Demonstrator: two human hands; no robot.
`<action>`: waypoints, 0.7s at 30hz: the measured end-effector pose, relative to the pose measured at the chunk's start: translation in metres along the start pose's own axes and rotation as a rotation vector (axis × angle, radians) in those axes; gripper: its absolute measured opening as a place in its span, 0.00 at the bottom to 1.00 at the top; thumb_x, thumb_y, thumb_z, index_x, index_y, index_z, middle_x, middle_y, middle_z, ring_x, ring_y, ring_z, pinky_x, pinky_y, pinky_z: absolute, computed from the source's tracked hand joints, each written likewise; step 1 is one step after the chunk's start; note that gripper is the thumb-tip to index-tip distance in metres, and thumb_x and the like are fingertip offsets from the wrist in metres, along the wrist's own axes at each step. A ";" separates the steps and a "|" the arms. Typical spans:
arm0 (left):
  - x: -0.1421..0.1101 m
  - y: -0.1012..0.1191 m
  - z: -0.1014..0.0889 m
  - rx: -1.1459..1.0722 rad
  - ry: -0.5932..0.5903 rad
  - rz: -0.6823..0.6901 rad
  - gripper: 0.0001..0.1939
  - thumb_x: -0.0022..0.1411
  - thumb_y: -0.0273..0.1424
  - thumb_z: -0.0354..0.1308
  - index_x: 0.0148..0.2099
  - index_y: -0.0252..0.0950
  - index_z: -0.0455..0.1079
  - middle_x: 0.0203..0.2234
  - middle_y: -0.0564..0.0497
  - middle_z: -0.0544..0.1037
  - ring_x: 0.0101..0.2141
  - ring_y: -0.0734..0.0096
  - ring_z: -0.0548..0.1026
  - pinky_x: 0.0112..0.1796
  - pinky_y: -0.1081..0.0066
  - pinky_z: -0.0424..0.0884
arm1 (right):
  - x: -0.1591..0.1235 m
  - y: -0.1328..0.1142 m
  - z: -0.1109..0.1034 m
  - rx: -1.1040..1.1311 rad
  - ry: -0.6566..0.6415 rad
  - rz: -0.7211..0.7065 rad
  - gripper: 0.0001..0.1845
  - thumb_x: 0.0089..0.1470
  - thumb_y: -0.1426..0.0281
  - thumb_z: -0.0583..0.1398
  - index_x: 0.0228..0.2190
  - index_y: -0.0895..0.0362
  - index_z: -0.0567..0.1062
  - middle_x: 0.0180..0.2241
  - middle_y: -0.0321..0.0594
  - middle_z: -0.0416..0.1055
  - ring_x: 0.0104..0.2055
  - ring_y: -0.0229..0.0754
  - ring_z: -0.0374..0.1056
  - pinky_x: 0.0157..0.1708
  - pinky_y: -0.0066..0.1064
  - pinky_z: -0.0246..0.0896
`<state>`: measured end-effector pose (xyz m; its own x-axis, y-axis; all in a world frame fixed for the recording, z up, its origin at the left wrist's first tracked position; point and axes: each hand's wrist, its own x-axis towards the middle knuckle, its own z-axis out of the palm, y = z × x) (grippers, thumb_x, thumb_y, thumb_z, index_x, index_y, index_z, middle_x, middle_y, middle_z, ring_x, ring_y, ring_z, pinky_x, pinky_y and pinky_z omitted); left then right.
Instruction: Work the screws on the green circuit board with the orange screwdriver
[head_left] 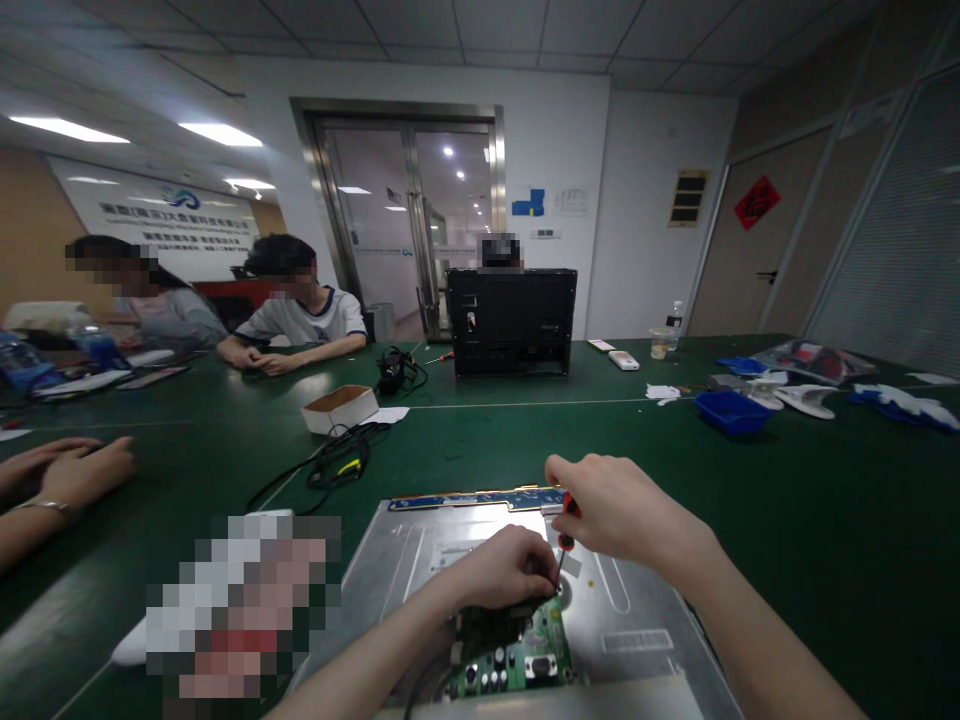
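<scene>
My right hand (pixel 611 500) is wrapped round the red and black handle of a screwdriver (pixel 568 535), whose thin shaft points down. The tip meets the upper edge of a green circuit board (pixel 551 640), close to my left fingertips. Curled over the board's top, my left hand (pixel 514 568) has its fingers pressed together beside the shaft; what they pinch, if anything, is hidden. Under both hands lies a flat silver metal panel (pixel 622 640). A narrow blue circuit strip (pixel 465 502) runs along the panel's far edge.
Left of the panel are a black cable (pixel 337 460) and an open cardboard box (pixel 341 408). A black monitor casing (pixel 514 320) stands across the green table. Blue trays (pixel 731 412) sit at the right. Another person's hands (pixel 82 475) rest at the left edge; more people sit behind.
</scene>
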<state>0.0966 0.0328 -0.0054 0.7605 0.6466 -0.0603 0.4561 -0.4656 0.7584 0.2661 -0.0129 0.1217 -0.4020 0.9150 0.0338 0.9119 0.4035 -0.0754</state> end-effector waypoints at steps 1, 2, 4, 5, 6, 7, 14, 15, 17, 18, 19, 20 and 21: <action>0.000 0.000 0.000 -0.002 -0.004 -0.001 0.07 0.50 0.22 0.60 0.31 0.35 0.76 0.24 0.56 0.76 0.27 0.72 0.71 0.30 0.76 0.63 | 0.000 -0.001 0.000 -0.023 0.008 0.022 0.11 0.51 0.65 0.60 0.38 0.54 0.69 0.32 0.42 0.75 0.33 0.48 0.70 0.24 0.31 0.48; 0.000 0.000 0.000 -0.004 -0.005 -0.003 0.06 0.50 0.22 0.60 0.31 0.35 0.76 0.24 0.56 0.76 0.28 0.72 0.71 0.30 0.76 0.63 | 0.000 -0.001 0.000 -0.037 0.013 0.035 0.11 0.53 0.63 0.59 0.37 0.55 0.70 0.32 0.43 0.75 0.33 0.48 0.71 0.24 0.31 0.48; 0.000 0.000 0.000 -0.001 -0.004 0.001 0.06 0.50 0.22 0.60 0.31 0.35 0.76 0.25 0.56 0.76 0.28 0.71 0.72 0.30 0.76 0.63 | -0.002 -0.002 0.000 -0.042 0.007 0.032 0.12 0.53 0.62 0.58 0.38 0.55 0.70 0.32 0.43 0.75 0.33 0.49 0.71 0.24 0.31 0.47; 0.001 -0.001 0.000 0.002 -0.003 0.005 0.06 0.51 0.22 0.60 0.31 0.35 0.76 0.25 0.56 0.76 0.28 0.71 0.72 0.31 0.76 0.63 | -0.003 -0.001 -0.001 -0.034 0.000 0.018 0.12 0.52 0.63 0.59 0.38 0.55 0.70 0.33 0.43 0.75 0.34 0.49 0.71 0.24 0.32 0.47; 0.001 -0.001 0.000 0.003 -0.001 0.009 0.06 0.50 0.22 0.60 0.31 0.35 0.76 0.25 0.55 0.76 0.28 0.71 0.72 0.31 0.76 0.63 | -0.004 -0.001 -0.001 -0.020 -0.005 -0.003 0.12 0.50 0.64 0.60 0.38 0.55 0.70 0.33 0.42 0.75 0.34 0.49 0.71 0.24 0.32 0.47; 0.001 -0.001 0.001 0.001 0.001 0.013 0.06 0.50 0.21 0.60 0.31 0.35 0.77 0.25 0.55 0.76 0.28 0.71 0.72 0.31 0.76 0.63 | -0.005 0.000 -0.001 -0.003 -0.010 -0.026 0.13 0.49 0.65 0.61 0.38 0.55 0.70 0.34 0.42 0.75 0.35 0.48 0.70 0.24 0.32 0.47; 0.000 -0.002 0.001 -0.006 0.011 0.011 0.07 0.49 0.21 0.60 0.32 0.35 0.77 0.24 0.56 0.76 0.27 0.72 0.71 0.30 0.76 0.63 | -0.004 0.011 0.001 0.145 -0.013 -0.094 0.12 0.48 0.75 0.57 0.38 0.56 0.68 0.38 0.41 0.72 0.34 0.42 0.67 0.27 0.30 0.50; 0.000 -0.002 0.001 -0.002 0.009 0.015 0.07 0.49 0.21 0.60 0.32 0.35 0.77 0.24 0.56 0.77 0.28 0.71 0.71 0.31 0.76 0.64 | -0.003 0.012 0.001 0.160 -0.024 -0.082 0.11 0.48 0.75 0.57 0.37 0.56 0.68 0.37 0.40 0.73 0.34 0.42 0.67 0.26 0.29 0.50; 0.000 -0.001 0.000 0.002 0.004 0.022 0.07 0.50 0.21 0.59 0.32 0.36 0.77 0.25 0.55 0.77 0.29 0.71 0.72 0.32 0.76 0.64 | -0.002 0.012 0.001 0.167 -0.035 -0.063 0.12 0.49 0.74 0.58 0.39 0.54 0.68 0.36 0.40 0.74 0.35 0.43 0.68 0.25 0.29 0.49; 0.000 -0.001 0.000 0.003 0.003 0.022 0.07 0.50 0.22 0.59 0.32 0.36 0.77 0.26 0.55 0.77 0.29 0.71 0.72 0.32 0.76 0.64 | -0.001 0.012 0.001 0.148 -0.028 -0.053 0.12 0.50 0.73 0.58 0.39 0.54 0.68 0.35 0.40 0.74 0.35 0.43 0.68 0.25 0.29 0.49; 0.000 -0.001 0.000 0.004 0.006 0.018 0.07 0.50 0.22 0.59 0.32 0.35 0.76 0.26 0.55 0.77 0.29 0.71 0.72 0.32 0.76 0.64 | 0.000 0.010 0.001 0.116 -0.014 -0.038 0.12 0.50 0.71 0.59 0.40 0.54 0.69 0.35 0.40 0.74 0.35 0.44 0.69 0.25 0.30 0.49; 0.000 0.000 0.000 0.008 0.009 0.014 0.07 0.51 0.22 0.59 0.32 0.35 0.76 0.26 0.55 0.77 0.29 0.71 0.72 0.32 0.76 0.64 | 0.002 0.008 0.001 0.078 0.004 -0.020 0.11 0.51 0.69 0.60 0.39 0.54 0.69 0.35 0.41 0.74 0.35 0.46 0.69 0.25 0.30 0.49; 0.000 0.000 0.000 0.017 0.013 0.010 0.06 0.51 0.22 0.59 0.32 0.35 0.76 0.26 0.55 0.77 0.29 0.71 0.72 0.31 0.76 0.64 | 0.003 0.006 0.002 0.042 0.017 -0.001 0.11 0.53 0.66 0.60 0.39 0.55 0.69 0.34 0.42 0.74 0.35 0.47 0.69 0.25 0.31 0.48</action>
<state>0.0961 0.0329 -0.0054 0.7593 0.6493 -0.0443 0.4561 -0.4823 0.7479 0.2704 -0.0080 0.1197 -0.4015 0.9144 0.0512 0.9069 0.4048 -0.1172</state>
